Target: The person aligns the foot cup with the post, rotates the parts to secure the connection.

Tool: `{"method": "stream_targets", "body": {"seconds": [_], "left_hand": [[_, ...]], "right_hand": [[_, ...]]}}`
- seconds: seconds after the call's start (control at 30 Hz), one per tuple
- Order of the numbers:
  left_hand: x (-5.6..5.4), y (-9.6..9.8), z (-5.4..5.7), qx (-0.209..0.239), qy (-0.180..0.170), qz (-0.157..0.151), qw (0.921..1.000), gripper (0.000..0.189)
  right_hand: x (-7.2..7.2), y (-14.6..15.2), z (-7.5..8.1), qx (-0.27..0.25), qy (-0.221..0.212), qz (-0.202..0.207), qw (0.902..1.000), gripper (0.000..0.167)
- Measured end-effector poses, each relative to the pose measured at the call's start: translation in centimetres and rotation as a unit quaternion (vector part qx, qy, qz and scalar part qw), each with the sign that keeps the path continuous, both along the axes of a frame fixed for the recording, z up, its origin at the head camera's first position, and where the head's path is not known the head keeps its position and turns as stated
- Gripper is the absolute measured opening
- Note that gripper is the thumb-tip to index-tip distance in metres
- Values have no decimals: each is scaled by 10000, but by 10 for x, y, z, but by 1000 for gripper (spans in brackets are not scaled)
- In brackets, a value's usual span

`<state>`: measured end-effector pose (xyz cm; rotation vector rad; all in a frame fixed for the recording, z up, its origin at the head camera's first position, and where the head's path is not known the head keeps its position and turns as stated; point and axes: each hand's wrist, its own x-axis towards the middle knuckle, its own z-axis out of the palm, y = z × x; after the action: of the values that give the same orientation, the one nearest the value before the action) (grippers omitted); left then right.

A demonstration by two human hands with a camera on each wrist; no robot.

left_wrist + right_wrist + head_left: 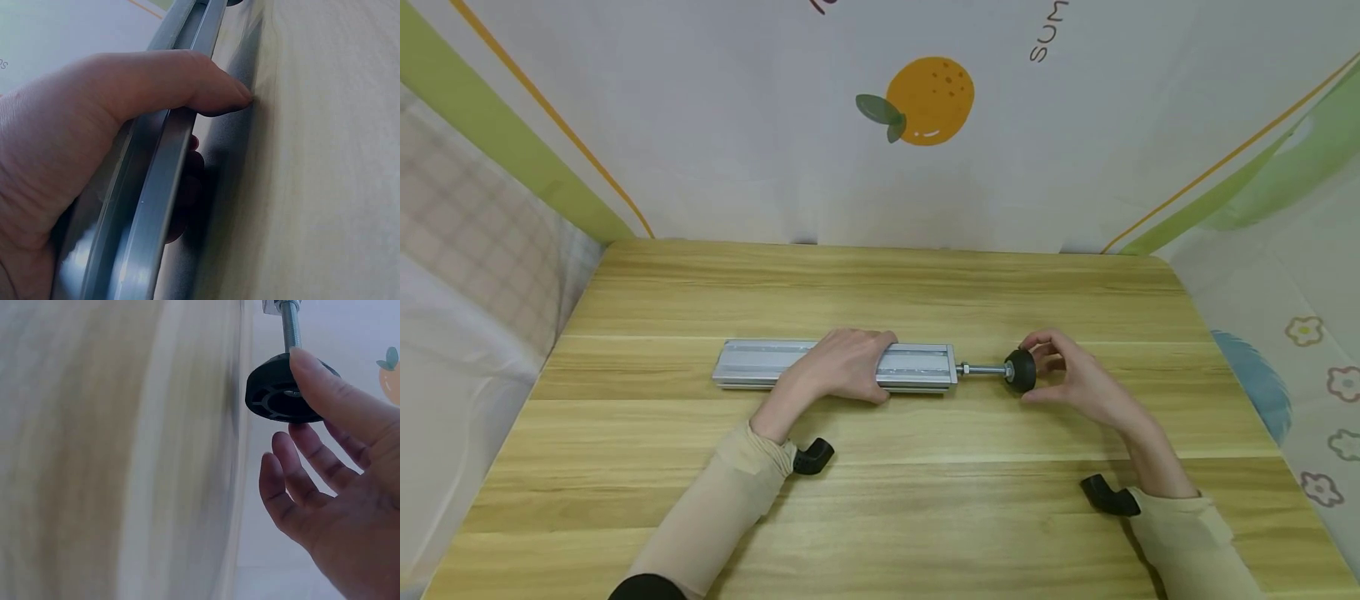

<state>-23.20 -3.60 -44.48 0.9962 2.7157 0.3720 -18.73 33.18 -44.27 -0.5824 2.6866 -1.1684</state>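
Observation:
A silver aluminium profile [917, 367] lies lengthwise across the middle of the head view. My left hand [847, 363] grips it from above, right of its middle. In the left wrist view the thumb crosses the grooved side of the profile [147, 206], and fingertips show past its lower edge, over a shadow. From the right end of the profile juts a threaded rod [988, 370] with a black round levelling foot [1021, 371]. My right hand [1078, 379] pinches the foot's rim, thumb on the near side in the right wrist view; the other fingers are curved, partly hidden.
Both hands work over a wood-grain table [925, 500]. A white curtain [737, 125] with a printed orange stands behind its far edge, and more patterned cloth hangs at both sides. Black curved pieces [814, 457] stick out from both sleeve cuffs.

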Motion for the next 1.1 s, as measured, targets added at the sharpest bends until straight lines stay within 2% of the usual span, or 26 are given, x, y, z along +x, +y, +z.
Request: {"method": "stream_targets", "body": {"seconds": [0.3,0.6,0.87,1.0,1.1], "left_hand": [[0,0,1,15,-12,21,10000,74],[0,0,1,-5,-14,15,10000,73],[0,1,1,-22,-37,12,10000,73],[-1,1,1,-36,-14,-10,10000,73],[-1,1,0,-34,-7,-15,10000,73]], "right_hand": [[2,3,1,206,96,-2,9997,57],[3,6,6,661,-421,152,9968,52],[4,7,7,578,-687,220,9957,54],[3,7,6,424,-572,157,9973,56],[1,6,4,233,-378,95,9990,64]]}}
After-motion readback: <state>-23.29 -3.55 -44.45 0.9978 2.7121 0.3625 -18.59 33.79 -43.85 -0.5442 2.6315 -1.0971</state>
